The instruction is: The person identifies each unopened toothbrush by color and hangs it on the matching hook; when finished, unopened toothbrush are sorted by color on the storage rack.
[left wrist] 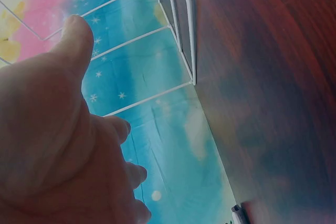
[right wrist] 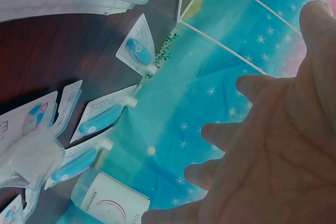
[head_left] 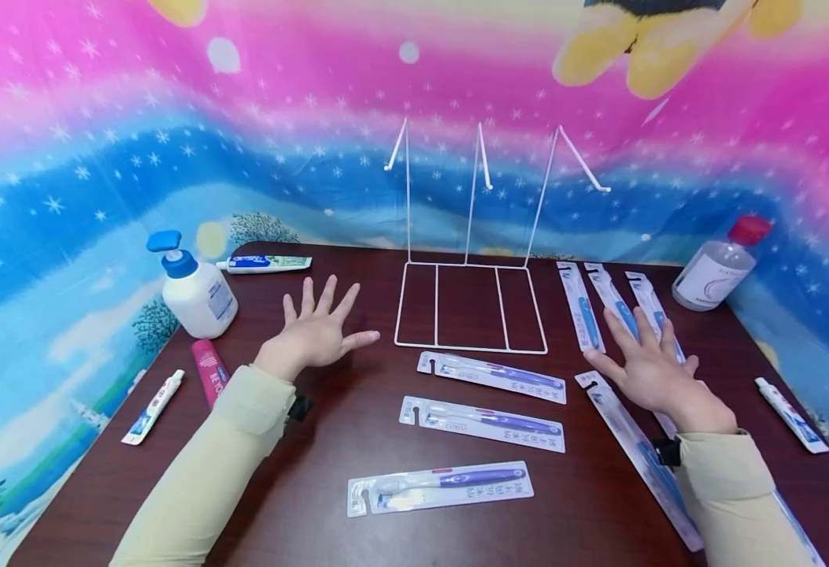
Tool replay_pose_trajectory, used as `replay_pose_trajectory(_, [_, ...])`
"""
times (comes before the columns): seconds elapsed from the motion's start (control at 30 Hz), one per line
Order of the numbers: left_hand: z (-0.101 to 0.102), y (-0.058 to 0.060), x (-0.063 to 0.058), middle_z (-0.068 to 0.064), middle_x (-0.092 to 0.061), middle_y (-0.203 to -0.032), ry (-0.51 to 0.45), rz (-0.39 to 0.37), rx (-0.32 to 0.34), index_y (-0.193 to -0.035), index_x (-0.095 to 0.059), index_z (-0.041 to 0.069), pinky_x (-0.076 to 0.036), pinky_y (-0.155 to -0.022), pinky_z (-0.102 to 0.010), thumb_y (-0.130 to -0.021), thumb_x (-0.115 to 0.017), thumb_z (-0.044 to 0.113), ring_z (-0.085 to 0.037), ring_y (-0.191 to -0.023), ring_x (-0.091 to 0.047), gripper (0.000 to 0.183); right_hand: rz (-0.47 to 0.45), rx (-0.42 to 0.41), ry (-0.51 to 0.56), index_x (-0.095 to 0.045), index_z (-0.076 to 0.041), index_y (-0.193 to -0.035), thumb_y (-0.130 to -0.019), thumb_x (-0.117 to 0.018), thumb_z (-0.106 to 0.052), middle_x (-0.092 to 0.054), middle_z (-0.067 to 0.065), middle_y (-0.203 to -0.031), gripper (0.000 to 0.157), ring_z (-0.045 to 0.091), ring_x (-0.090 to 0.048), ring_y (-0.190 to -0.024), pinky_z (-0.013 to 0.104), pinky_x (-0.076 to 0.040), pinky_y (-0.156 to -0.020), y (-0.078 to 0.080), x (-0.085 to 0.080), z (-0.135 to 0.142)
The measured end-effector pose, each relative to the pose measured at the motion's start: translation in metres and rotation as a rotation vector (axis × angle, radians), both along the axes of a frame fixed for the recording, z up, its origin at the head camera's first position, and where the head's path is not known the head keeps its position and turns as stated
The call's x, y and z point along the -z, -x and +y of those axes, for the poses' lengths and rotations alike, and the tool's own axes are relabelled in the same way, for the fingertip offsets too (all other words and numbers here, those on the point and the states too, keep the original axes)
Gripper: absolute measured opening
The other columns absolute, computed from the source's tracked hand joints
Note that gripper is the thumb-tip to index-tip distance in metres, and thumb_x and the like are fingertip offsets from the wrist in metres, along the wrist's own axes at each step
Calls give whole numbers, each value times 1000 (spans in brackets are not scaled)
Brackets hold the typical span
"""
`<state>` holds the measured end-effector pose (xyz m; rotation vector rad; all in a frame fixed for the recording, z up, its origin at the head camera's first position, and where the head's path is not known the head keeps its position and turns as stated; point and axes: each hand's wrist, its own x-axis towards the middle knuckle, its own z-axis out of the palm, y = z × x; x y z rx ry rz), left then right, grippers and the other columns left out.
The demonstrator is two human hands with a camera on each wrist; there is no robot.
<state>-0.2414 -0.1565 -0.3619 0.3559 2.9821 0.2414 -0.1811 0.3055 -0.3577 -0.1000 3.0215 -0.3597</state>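
My left hand (head_left: 315, 332) is held over the left side of the table with fingers spread and nothing in it. To its right stands a white wire rack (head_left: 471, 348) with three upright hooks. My right hand (head_left: 658, 386) is likewise spread and holds nothing; in the head view it overlaps several blue packaged toothbrushes (head_left: 582, 309) and hides parts of them. One long blue toothbrush pack (head_left: 637, 457) lies beside its thumb. Between the hands, three purple packaged toothbrushes (head_left: 492, 377) lie in a column in front of the rack. The right wrist view shows the open palm (right wrist: 278, 145).
On the left are a white pump bottle (head_left: 199, 299), a boxy blue-green toothpaste tube (head_left: 268, 264), a pink tube (head_left: 210, 370) and a small white tube (head_left: 153, 407). At right stand a red-capped clear bottle (head_left: 713, 272) and another small tube (head_left: 791, 415). A printed cloth (head_left: 315, 173) hangs behind.
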Motion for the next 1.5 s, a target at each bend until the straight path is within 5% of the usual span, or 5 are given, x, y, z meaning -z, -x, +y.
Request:
replay_pose_trajectory(0.43, [6,5,-6,-14,8,-152,20,-53,48,-149,1,25,7,-96,-68,-76,-31,80,-42,-132,20,98,3,-42,-21,-5,-19,-149,-85,-35,-70,8,28,-147,88,49,29,-124,76,11,-81,5,-7,0])
replay_pose_trajectory(0.83, [40,93,27,-16,1,-152,-97,-193,268,-149,-3,15,-9,-103,-60,-92,-40,55,-50,-132,0,79,-34,-201,-155,-38,-7,-141,-83,-43,-67,-24,31,-141,84,60,-9,-125,70,-14,-93,30,-22,3])
replay_pose_trajectory(1.0, [35,107,38,-9,3,-153,18,-239,241,-149,-1,26,-9,-99,-66,-88,-39,64,-45,-134,1,81,-62,-213,-142,-40,-8,-140,-78,-41,-73,-26,30,-141,90,58,-10,-125,68,-16,-94,36,-17,0])
replay_pose_trajectory(1.17, [26,108,41,-6,5,-154,70,-259,263,-148,-1,32,-6,-100,-65,-86,-33,68,-42,-135,5,78,-8,-247,-110,-49,-2,-132,-88,-55,-48,-41,28,-133,64,51,-29,-124,62,-25,-96,53,-9,0])
replay_pose_trajectory(1.5, [30,109,41,-2,11,-153,111,-280,264,-147,3,35,-3,-100,-65,-86,-28,70,-39,-136,9,77,115,47,16,-66,7,-97,-91,-54,-15,-63,23,-88,26,34,-57,-79,48,-45,-69,110,13,3])
